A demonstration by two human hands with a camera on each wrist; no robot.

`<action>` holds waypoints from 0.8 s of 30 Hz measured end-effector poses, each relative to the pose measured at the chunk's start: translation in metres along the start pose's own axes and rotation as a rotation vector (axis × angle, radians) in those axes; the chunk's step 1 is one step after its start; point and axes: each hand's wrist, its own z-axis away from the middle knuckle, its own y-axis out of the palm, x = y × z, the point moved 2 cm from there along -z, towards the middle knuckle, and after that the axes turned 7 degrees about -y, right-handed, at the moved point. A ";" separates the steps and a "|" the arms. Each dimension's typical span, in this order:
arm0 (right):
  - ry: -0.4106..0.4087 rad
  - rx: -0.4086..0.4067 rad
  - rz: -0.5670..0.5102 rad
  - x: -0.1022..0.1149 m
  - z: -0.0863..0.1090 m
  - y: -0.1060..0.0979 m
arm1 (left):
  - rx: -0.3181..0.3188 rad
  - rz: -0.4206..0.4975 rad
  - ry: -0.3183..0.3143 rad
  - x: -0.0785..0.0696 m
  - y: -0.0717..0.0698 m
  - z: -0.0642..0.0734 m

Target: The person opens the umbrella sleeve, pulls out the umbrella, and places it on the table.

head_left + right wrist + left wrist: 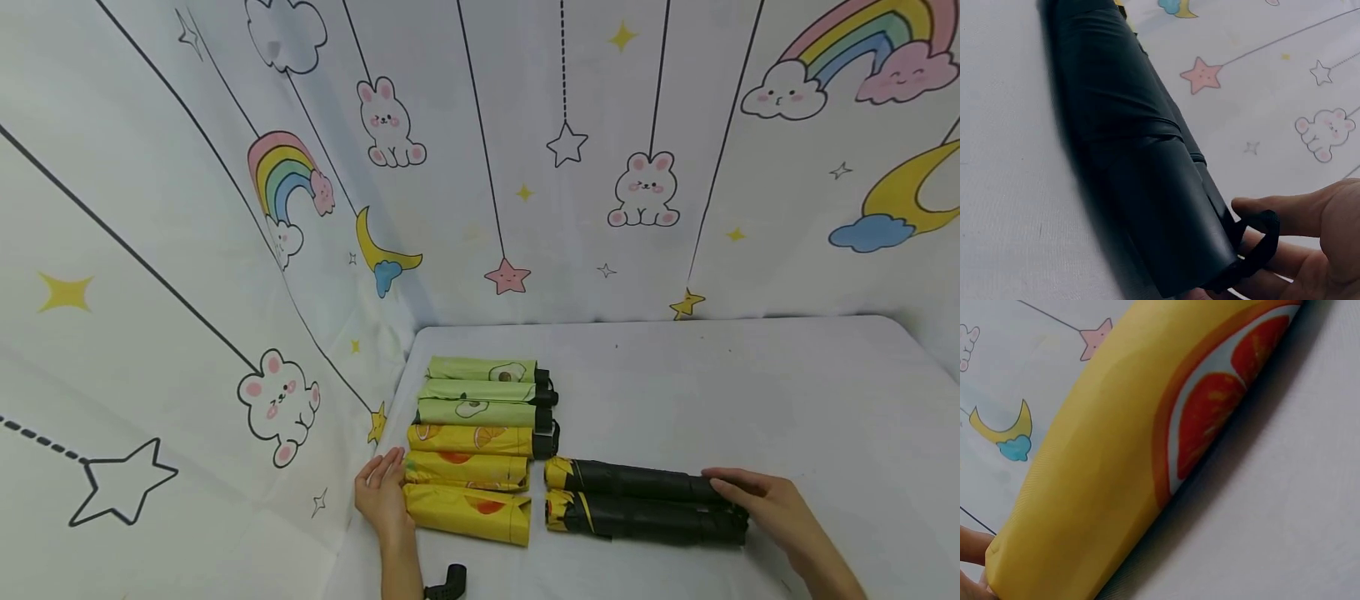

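In the head view, my left hand (384, 496) touches the left ends of the lower yellow folded umbrellas with its fingers extended. The front yellow umbrella (468, 514) bears an orange-slice print, seen large as a yellow umbrella (1104, 444) in the left wrist view. Two black folded umbrellas with yellow left ends lie side by side: a rear one (637, 481) and a front one (645, 518). My right hand (772, 504) is at their right ends, fingers spread around the ends. A black wrist strap (1263, 247) loops beside its fingers in the right wrist view.
Behind the front yellow umbrella lie two more yellow ones, a middle one (465, 472) and a rear one (468, 439). Three green avocado-print umbrellas (442, 411) lie farther back. A small black object (450, 581) is near the left forearm. Printed cloth walls (465, 208) border the white table (712, 383).
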 end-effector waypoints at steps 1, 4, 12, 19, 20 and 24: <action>-0.009 -0.008 0.012 0.000 0.001 0.001 | 0.001 -0.002 -0.001 0.000 0.000 0.000; -0.041 -0.034 0.047 0.003 0.003 0.002 | 0.004 -0.011 -0.001 0.000 0.000 0.000; -0.100 -0.058 0.070 0.015 0.000 0.004 | 0.000 -0.060 0.003 -0.005 0.001 -0.001; -0.166 -0.081 0.140 0.036 -0.011 0.008 | 0.038 -0.064 0.009 -0.012 0.003 -0.007; -0.173 -0.082 0.136 0.040 -0.012 0.009 | 0.042 -0.071 0.007 -0.013 0.003 -0.007; -0.184 -0.074 0.123 0.052 -0.016 0.013 | 0.053 -0.108 0.005 -0.015 0.005 -0.008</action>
